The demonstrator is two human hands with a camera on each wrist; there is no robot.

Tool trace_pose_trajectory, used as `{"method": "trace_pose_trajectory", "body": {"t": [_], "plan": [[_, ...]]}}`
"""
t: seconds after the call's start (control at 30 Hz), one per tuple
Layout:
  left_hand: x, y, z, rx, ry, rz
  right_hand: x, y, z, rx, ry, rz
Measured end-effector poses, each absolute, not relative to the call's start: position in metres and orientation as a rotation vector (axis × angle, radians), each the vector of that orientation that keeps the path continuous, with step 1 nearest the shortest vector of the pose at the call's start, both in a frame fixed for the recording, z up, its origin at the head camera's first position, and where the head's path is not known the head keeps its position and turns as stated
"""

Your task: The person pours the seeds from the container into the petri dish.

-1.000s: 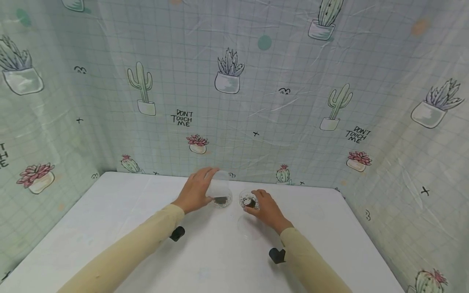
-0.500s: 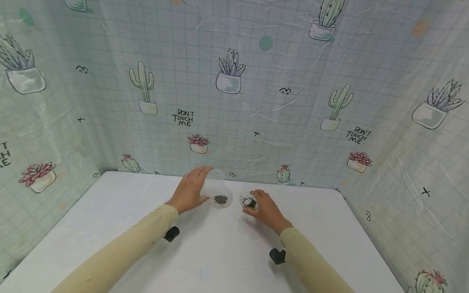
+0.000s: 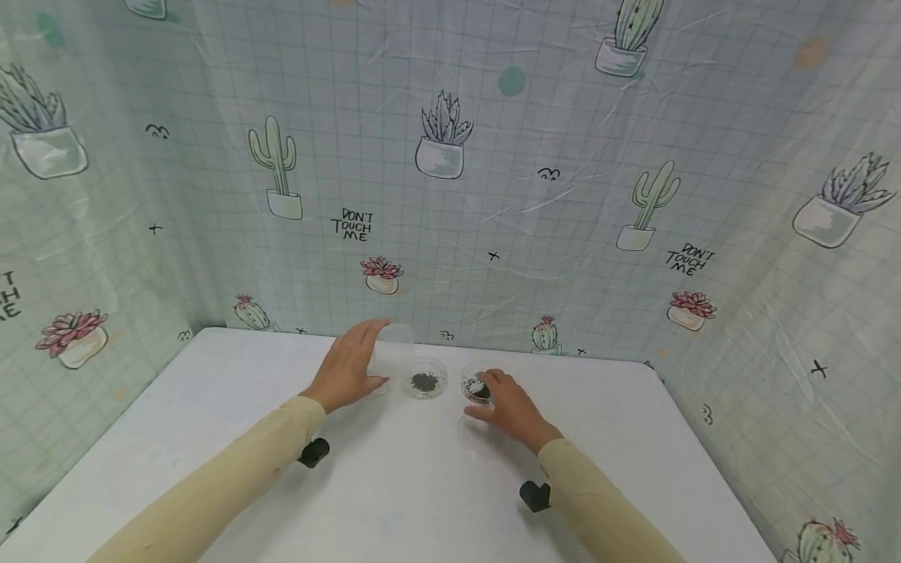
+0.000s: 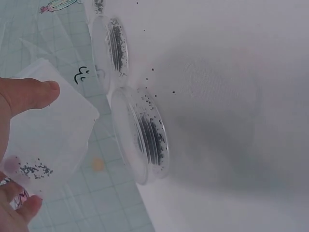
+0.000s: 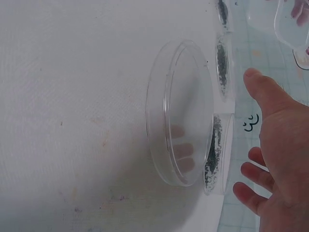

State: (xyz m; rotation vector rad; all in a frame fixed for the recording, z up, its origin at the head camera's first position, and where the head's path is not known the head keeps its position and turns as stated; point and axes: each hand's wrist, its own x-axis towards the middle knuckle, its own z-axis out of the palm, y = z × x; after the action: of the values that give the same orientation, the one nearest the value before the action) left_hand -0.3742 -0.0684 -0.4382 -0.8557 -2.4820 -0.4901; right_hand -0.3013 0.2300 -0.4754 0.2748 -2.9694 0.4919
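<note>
My left hand (image 3: 345, 371) holds up a thin translucent square tray, like a weighing boat (image 4: 63, 125), between thumb and fingers. Dark grains lie in its lower part. In the left wrist view, a petri dish (image 4: 154, 140) with dark grains stands on the table close to that tray. A middle petri dish (image 3: 425, 381) carries a dark heap. At the right petri dish (image 3: 473, 385), which holds dark and white bits, my right hand (image 3: 517, 407) hovers with fingers spread. The right wrist view shows that hand holding nothing.
A clear round lid or dish (image 5: 157, 116) without grains lies on the white table (image 3: 422, 500), nearer me than the right petri dish. Some loose specks (image 4: 153, 69) dot the tabletop. A cactus-print curtain (image 3: 486, 219) surrounds the table's back and sides.
My left hand has moved left with the weighing boat, away from the middle dish. The right hand's fingers have spread slightly and drawn back a little from the right dish.
</note>
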Motion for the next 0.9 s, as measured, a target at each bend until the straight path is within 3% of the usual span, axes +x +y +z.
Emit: {"method": "trace_pose_trajectory", "body": {"t": [0.9], "plan": [[-0.373,-0.103,-0.447,-0.711,-2.549,-0.605,-0.289,0.228,-0.474,0.307,-3.022,0.431]]}}
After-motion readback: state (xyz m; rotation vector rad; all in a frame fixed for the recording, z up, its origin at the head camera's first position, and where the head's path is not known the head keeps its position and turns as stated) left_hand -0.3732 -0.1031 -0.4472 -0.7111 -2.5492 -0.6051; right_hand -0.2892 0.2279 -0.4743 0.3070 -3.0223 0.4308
